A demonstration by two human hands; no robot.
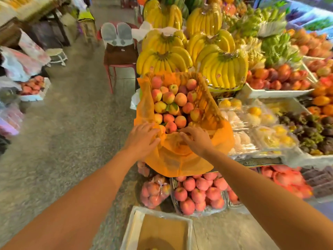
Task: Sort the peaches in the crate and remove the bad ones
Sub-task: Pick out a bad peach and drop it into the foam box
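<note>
Head view: two hands on one orange liner

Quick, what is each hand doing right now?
Left hand: open, fingers spread on the liner.
Right hand: fingers curled on the liner; grip cannot be told.

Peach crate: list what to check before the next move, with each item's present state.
1. Orange liner pulled clear of the fruit: not ok, its near fold is bunched over the front edge.
2. Left hand free to pick: not ok, it rests on the liner.
3. Right hand free: not ok, its fingers curl over the fold.
4. Peaches exposed for inspection: ok for the middle and back rows.
5. Bad ones spotted: cannot tell, the picture is too blurred.
6. White box at hand for rejects: ok, it sits on the floor nearby.
</note>
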